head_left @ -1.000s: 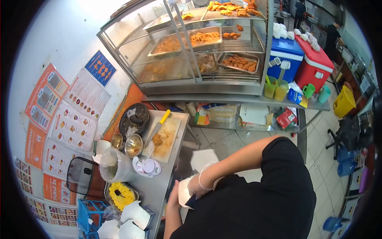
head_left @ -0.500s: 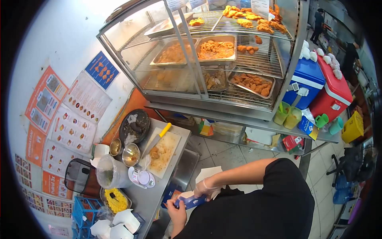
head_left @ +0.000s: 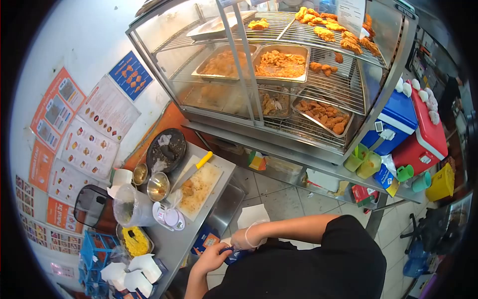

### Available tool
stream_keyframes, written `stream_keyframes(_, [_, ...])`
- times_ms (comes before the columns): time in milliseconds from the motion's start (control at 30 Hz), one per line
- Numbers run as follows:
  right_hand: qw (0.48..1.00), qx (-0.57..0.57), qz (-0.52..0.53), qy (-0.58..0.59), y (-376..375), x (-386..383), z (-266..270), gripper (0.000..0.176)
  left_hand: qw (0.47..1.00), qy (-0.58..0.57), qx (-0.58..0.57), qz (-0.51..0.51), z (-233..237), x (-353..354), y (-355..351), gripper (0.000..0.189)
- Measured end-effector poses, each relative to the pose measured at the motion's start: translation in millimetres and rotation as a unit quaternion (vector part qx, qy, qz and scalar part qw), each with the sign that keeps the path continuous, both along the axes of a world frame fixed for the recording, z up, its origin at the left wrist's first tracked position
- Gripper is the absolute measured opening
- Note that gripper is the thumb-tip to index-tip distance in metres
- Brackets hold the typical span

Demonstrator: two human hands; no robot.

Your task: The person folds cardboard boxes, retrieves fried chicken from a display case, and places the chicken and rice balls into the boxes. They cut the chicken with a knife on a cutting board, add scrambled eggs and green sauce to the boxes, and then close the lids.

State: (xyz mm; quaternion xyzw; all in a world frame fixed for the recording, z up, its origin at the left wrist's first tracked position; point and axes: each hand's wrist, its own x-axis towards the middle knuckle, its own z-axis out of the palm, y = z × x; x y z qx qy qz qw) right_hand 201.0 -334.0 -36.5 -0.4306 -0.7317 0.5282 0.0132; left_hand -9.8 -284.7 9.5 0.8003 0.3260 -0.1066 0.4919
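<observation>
In front of my body I hold a blue takeaway box (head_left: 237, 257), largely hidden by my hands and black sleeve. My left hand (head_left: 213, 256) grips its near left side, thumb on top. My right hand (head_left: 242, 239), which seems to wear a thin clear plastic glove, is closed over the upper part of the box; its fingertips are hidden. A white cardboard flap (head_left: 253, 215) sticks up just beyond my right wrist. Left of my hands, below the counter edge, is a blue and orange printed box (head_left: 205, 240).
On the steel counter (head_left: 175, 245) are a yellow-handled knife (head_left: 192, 171), a cutting board (head_left: 201, 187), metal bowls, a scale (head_left: 168, 216), a tray of yellow food (head_left: 135, 241) and open white boxes (head_left: 142, 273). A glass display case (head_left: 279, 114) of fried food stands ahead.
My view has shifted and tilted. My hands have come closer together, and my right hand now covers more of the blue box, which shows less than before.
</observation>
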Motion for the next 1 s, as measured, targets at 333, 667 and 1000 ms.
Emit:
stream_keyframes(333, [0.843,0.497,-0.201,0.058,-24,42,58,0.029,0.989,-0.057,-0.126,0.056,-23,-23,21,0.032])
stream_keyframes(667, [0.931,0.343,-0.053,0.116,6,-27,43,0.04,0.997,-0.016,0.005,0.077,28,-65,4,0.034])
stream_keyframes(1000, [0.939,0.322,-0.055,0.104,82,-165,36,0.034,0.925,-0.138,-0.118,0.334,-10,-186,8,0.023])
